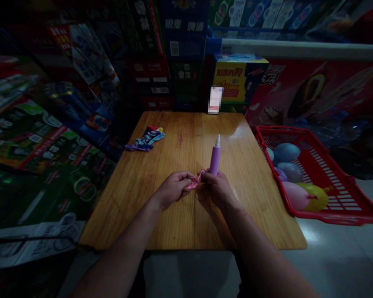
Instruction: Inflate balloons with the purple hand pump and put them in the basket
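Note:
Over the middle of a small wooden table (161, 215), my left hand (172, 188) pinches a limp pink balloon (193, 183). My right hand (216, 188) is closed too, touching the same balloon, and it grips a purple hand pump (215, 156) that points up and away from me. The two hands meet at the balloon. A small pile of uninflated balloons (146, 138) in blue and purple lies near the table's far left corner.
A red plastic basket (338, 207) with several inflated balloons (295, 182) stands on the floor right of the table. Stacked printed cartons (236, 78) and packages crowd the back and left side. The room is dim.

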The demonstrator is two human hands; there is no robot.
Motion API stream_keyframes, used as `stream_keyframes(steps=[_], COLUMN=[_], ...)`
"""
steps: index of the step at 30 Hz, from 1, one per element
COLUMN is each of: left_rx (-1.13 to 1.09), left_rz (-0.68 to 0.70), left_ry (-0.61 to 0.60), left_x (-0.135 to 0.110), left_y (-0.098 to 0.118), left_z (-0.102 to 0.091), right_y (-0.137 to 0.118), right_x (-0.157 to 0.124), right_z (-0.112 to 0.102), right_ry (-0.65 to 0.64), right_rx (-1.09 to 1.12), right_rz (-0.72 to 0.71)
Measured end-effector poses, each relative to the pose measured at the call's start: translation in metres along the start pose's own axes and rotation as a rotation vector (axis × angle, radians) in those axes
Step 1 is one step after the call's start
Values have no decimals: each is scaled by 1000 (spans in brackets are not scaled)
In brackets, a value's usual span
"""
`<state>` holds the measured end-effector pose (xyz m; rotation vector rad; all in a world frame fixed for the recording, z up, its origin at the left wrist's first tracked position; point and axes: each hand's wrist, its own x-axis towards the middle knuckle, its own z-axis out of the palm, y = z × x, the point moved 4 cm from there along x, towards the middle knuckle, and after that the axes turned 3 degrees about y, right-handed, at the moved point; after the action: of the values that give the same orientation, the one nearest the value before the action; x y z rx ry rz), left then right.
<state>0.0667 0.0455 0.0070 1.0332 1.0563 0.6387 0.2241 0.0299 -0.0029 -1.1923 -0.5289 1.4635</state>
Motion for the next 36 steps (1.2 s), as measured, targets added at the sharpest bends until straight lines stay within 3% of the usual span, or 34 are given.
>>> stream_keyframes(steps=[4,10,14,20,22,25,27,31,36], left_rx=[-7,-28,-112,351,306,-52,-303,-652,-741], left_rz=[-61,-18,-1,325,252,-64,-174,-118,39], left_ry=[-14,276,369,684,547,150,21,86,263], left_x=[-5,-2,3,-15,-20,-24,-26,-15,-2], left_y=[-1,-4,-9,4,3,-10,-15,-18,-12], left_z=[-11,-42,-50,-45,-36,-16,-5,-8,-34], right_y=[0,0,7,14,13,13,14,21,24], right_x=[2,3,5,7,6,4,1,-3,-4], right_z=[-4,-6,3,19,23,34,39,45,45], right_ry=[56,170,161,124,121,22,-46,-103,-103], right_rx=[-134,-188,-163,13,44,64,62,8,-151], right_rz=[-33,-102,-76,16,33,31,17,-21,-45])
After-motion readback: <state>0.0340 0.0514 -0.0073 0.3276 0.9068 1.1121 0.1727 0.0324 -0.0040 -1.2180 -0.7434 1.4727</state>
